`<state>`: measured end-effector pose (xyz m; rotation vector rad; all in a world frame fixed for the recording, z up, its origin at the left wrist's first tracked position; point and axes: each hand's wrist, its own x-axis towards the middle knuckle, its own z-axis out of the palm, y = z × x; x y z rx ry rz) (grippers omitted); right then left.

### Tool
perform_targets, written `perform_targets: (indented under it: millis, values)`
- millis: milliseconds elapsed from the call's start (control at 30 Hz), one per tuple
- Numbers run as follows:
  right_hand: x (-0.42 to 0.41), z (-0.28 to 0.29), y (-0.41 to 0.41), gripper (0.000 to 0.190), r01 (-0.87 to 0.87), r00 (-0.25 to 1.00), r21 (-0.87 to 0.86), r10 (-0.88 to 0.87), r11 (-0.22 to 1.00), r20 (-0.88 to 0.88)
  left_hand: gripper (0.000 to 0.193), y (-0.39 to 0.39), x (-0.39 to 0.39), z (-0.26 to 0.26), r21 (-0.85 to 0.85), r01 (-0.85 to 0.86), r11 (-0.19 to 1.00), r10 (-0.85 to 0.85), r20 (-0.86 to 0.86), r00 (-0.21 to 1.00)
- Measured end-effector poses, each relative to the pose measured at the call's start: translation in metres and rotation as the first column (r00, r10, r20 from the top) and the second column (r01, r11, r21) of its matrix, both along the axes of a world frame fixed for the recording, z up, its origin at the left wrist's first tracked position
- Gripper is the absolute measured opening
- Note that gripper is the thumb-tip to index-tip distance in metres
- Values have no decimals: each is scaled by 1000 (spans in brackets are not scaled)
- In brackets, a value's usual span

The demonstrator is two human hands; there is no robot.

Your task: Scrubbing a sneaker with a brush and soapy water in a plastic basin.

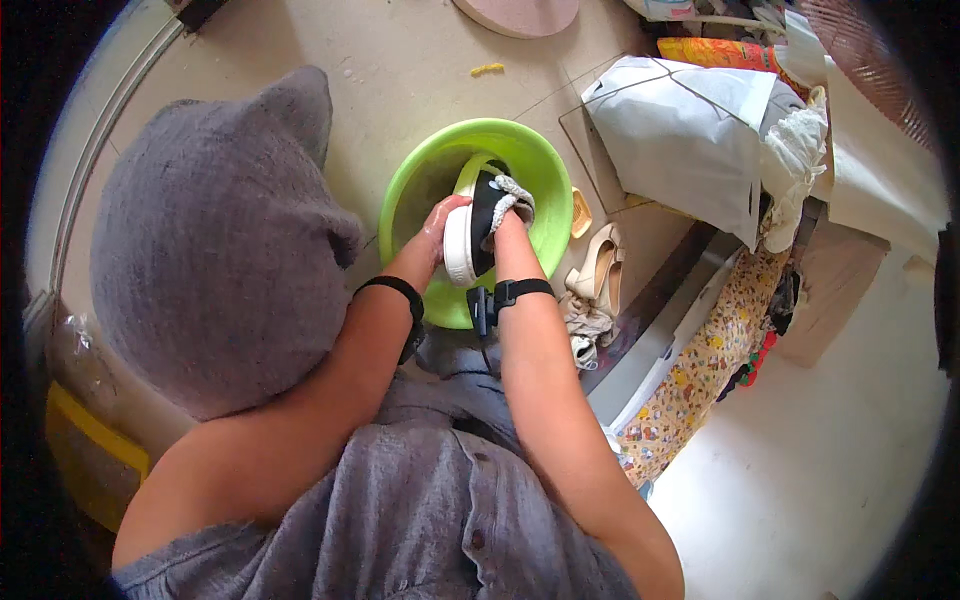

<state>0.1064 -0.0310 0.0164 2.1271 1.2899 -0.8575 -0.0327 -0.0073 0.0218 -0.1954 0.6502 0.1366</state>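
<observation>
A black shoe (484, 225) with a thick white sole and a fluffy white trim is held tilted over a lime-green plastic basin (551, 161). Fingers of my left hand (441, 219), which looks wet, press against the white sole. My right hand (510, 225) reaches into the shoe's opening, and its fingers are hidden inside. Within the basin, behind the shoe, a lime-green band (468, 174) shows; I cannot tell what it belongs to. The shoe hides part of the basin's inside.
Right of the basin lie a tan plastic piece (580, 213), beige heeled shoes (598, 262) and a laced shoe (585, 351). Beyond stand a white bag (675, 127) and a patterned cloth roll (697, 375). Grey cloth (217, 255) bulges at left; a round pink object (521, 13) is ahead.
</observation>
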Motion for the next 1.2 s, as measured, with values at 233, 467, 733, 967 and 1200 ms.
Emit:
perform_targets:
  millis: [233,467,733,967,1200]
  values:
    - [-24,35,-14,42,498,568,-227,-513,837,-644,29,-5,-7,-14,-53,15,998,-20,-99,995]
    - [-46,63,-13,54,608,676,90,-455,789,-580,33,9,-13,6,-107,-28,994,36,74,997]
    - [-15,-22,6,59,42,987,177,-68,983,143,31,-4,-1,-7,-118,-109,987,109,-13,994]
    - [-7,-12,14,56,-63,996,47,60,997,65,29,-8,1,-20,-120,-115,986,117,9,993]
    - [-19,40,-4,49,94,890,291,50,952,-452,40,-2,-5,-20,-150,24,988,-21,23,1000]
